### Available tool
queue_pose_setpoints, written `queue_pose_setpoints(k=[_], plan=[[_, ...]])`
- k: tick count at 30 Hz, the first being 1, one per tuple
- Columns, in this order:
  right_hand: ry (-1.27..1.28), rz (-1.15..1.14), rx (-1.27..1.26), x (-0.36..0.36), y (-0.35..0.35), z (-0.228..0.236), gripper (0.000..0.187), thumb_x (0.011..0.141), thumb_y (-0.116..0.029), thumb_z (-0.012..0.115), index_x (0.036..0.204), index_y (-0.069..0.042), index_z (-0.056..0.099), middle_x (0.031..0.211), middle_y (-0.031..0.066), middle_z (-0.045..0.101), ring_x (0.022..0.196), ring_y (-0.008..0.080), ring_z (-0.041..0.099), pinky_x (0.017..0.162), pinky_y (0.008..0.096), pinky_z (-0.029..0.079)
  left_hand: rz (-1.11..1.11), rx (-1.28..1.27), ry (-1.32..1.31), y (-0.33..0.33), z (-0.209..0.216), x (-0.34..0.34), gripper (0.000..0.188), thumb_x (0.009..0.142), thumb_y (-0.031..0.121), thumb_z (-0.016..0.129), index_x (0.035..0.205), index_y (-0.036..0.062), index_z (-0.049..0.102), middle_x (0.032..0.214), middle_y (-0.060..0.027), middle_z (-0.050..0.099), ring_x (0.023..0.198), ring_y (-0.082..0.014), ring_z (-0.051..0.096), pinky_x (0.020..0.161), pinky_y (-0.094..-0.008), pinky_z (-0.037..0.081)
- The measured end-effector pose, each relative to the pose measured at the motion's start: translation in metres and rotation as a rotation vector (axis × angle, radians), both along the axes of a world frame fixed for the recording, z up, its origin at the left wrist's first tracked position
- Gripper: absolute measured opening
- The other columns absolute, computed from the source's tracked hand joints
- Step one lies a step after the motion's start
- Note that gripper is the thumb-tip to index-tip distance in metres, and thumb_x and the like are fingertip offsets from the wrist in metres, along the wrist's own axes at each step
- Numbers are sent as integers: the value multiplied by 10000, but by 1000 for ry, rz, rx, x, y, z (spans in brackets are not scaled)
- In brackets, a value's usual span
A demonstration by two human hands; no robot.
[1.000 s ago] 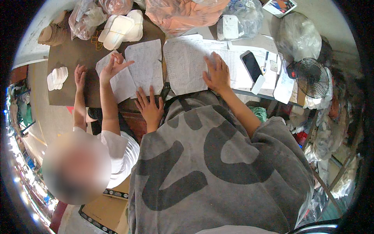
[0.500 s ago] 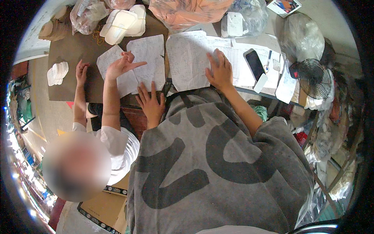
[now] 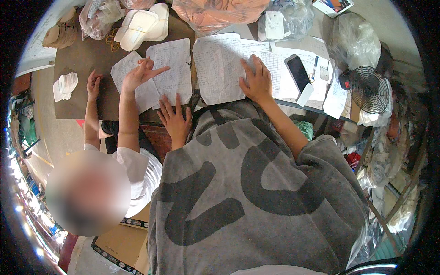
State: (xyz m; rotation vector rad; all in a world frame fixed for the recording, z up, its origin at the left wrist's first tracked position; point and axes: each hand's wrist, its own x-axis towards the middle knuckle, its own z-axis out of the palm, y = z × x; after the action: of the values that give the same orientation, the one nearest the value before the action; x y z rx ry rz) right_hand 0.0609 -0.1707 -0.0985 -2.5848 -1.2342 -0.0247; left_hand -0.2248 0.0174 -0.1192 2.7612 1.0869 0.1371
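My left hand [image 3: 175, 118] lies flat at the table's near edge, fingers spread, touching the lower edge of a handwritten sheet [image 3: 173, 64]. My right hand [image 3: 258, 81] rests with fingers stretched out on the right side of another handwritten sheet [image 3: 216, 68] and on the printed form [image 3: 276, 68] beside it. Neither hand holds anything. Left of my left hand, a co-worker's hand [image 3: 139, 75] is held over the papers with a finger or thumb pointing right. The co-worker's other hand [image 3: 94, 85] is by the brown tabletop, fingers curled.
A phone [image 3: 298, 72] and a pen [image 3: 314, 68] lie on papers at the right, near a black fan [image 3: 368, 89]. Stacks of pale cut pieces [image 3: 142, 28] and an orange-filled plastic bag [image 3: 220, 13] stand at the back. The co-worker [image 3: 137, 176] sits close on my left.
The view has shifted slightly, so everything sits a little further left and up. Both my hands stay on the papers, and the co-worker still points.
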Motion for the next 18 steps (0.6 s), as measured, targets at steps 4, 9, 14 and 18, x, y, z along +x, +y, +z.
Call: queue_pose_setpoints(k=[4, 9, 14, 18], plan=[[-37, -5, -15, -1, 4, 6, 664, 896, -355, 639, 1526, -209, 485, 1551, 227, 378, 1397, 416, 400, 1124, 540, 362, -3, -7, -14, 0, 2, 1, 633, 998, 452, 551, 1587, 266, 417, 1707, -188, 182, 1573, -418, 140, 1236, -620, 123], [114, -13, -17, 5, 14, 22, 704, 880, -360, 676, 1535, -202, 471, 1495, 268, 424, 1381, 432, 420, 1083, 550, 397, 6, -10, -4, 0, 2, 1, 638, 993, 457, 557, 1588, 272, 417, 1710, -184, 178, 1574, -412, 146, 1236, -617, 124], [141, 16, -76, 7, 16, 35, 696, 889, -381, 685, 1532, -232, 466, 1490, 266, 425, 1351, 452, 441, 1078, 560, 404, 2, 7, -19, 0, 0, 1, 635, 991, 455, 563, 1585, 278, 422, 1710, -182, 182, 1574, -405, 153, 1238, -613, 129], [106, 26, -122, 4, 16, 36, 681, 901, -420, 686, 1529, -262, 475, 1501, 289, 409, 1383, 462, 418, 1093, 564, 398, 5, 8, -19, 0, 0, 1, 631, 989, 448, 569, 1581, 280, 429, 1710, -180, 185, 1575, -401, 156, 1237, -613, 142]])
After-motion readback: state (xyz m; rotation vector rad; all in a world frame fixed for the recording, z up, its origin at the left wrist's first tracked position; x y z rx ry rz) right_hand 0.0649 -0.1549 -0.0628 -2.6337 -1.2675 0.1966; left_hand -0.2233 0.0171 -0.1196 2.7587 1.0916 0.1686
